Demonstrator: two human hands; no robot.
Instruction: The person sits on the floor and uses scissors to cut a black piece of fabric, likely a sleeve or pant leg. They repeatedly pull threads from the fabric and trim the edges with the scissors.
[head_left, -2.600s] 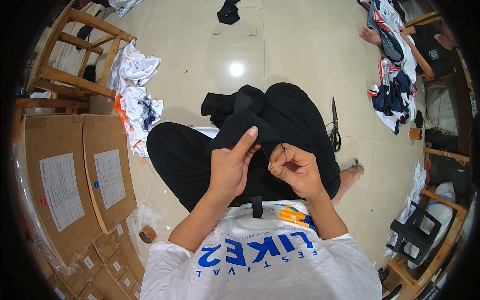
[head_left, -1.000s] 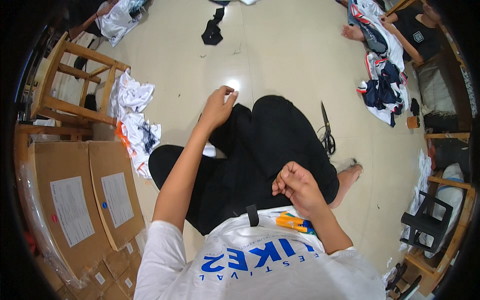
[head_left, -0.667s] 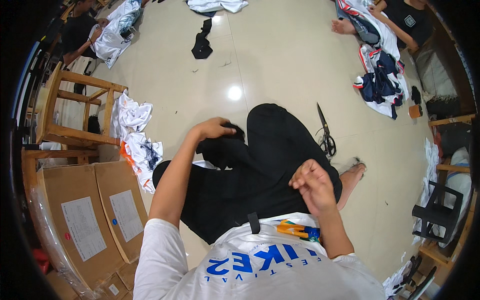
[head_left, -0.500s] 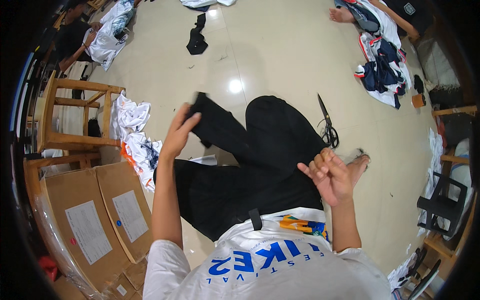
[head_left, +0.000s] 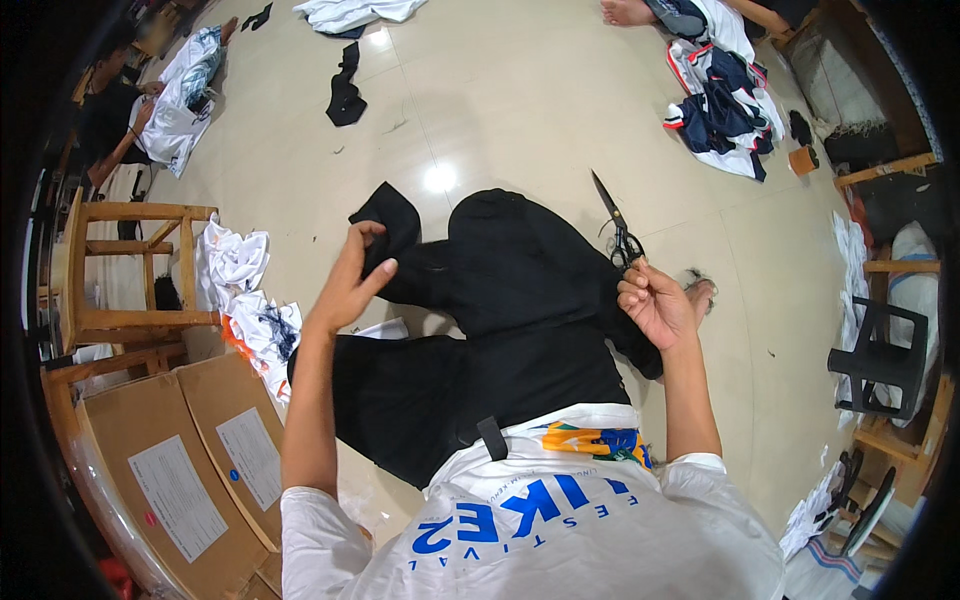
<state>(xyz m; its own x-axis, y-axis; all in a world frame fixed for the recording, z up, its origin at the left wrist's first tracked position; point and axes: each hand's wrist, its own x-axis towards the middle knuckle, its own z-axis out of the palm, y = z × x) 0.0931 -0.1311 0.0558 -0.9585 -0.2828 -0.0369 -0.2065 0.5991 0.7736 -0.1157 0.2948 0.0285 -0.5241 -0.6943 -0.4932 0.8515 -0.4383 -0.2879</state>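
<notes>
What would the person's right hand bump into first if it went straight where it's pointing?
Probably the black scissors: they're just beyond the right hand in the picture. They lie on the floor, though, and the hand may be higher, so it could pass over them.

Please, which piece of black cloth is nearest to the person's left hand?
The black cloth whose edge the left hand overlaps; the separate black strip lies untouched on the tiled floor, farther ahead.
</notes>
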